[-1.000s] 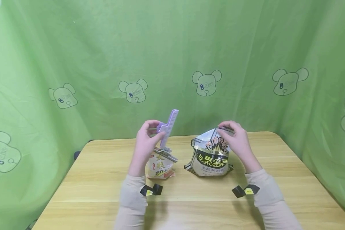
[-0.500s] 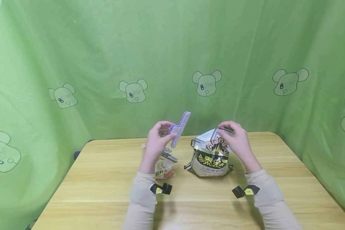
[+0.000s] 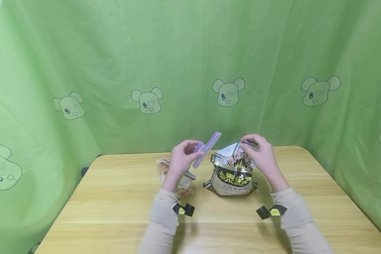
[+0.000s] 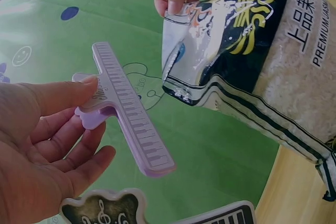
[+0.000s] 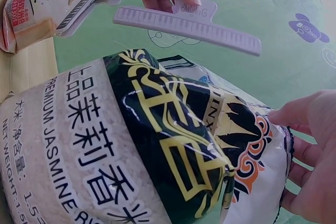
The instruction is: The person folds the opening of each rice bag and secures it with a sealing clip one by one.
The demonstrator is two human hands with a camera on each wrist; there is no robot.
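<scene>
A purple bag clip (image 3: 207,149) with a piano-key pattern is pinched by its handle between the thumb and fingers of my left hand (image 3: 185,157). Its long bar slants up to the right, apart from the rice bag (image 3: 231,176) in the head view. My right hand (image 3: 261,153) pinches the top edge of that bag, which stands upright on the table, labelled as jasmine rice. In the left wrist view the clip (image 4: 131,111) shows its whole bar, and the bag's folded top corner lies beyond it. The right wrist view shows the bag's printed front (image 5: 157,145).
Behind my left wrist stands a smaller food bag (image 3: 185,183), partly hidden, with a dark piano-patterned clip (image 5: 92,6) across its top. The wooden table (image 3: 114,211) ends at a green curtain (image 3: 190,53) with bear-head prints.
My left hand has moved right and slightly down with the purple clip, closer to the rice bag, and the clip has tilted more to the right. My right hand has stayed at the bag's top.
</scene>
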